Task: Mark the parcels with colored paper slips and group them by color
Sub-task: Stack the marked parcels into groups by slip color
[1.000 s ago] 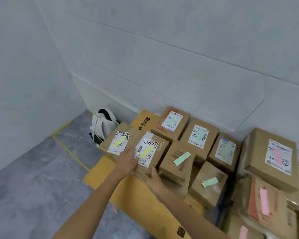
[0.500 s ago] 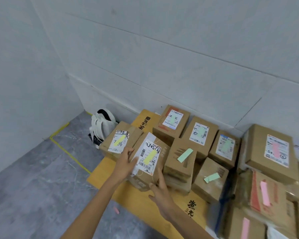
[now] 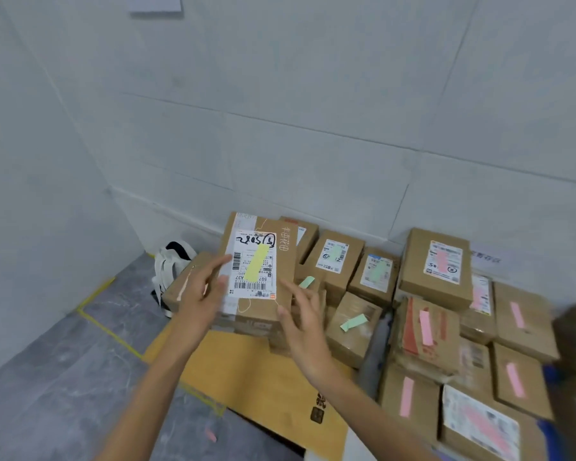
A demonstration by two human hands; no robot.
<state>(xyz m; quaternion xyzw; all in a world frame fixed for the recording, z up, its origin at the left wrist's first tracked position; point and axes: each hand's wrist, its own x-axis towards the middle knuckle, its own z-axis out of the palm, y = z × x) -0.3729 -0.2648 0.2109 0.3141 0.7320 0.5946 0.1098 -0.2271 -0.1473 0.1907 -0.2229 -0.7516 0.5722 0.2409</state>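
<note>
Since 0.5 s ago: parcel (image 3: 285, 261) with yellow slip (image 3: 256, 263) has come up and now overlaps the neighbouring parcel (image 3: 180, 292), near the left edge of the cardboard sheet (image 3: 246, 371). Label faces the camera.

Left hand (image 3: 202, 294): fingers straight, tips against the parcel's left edge.

Right hand (image 3: 305, 322): fingers spread, straight, at its lower right corner; contact cannot be told.
</note>
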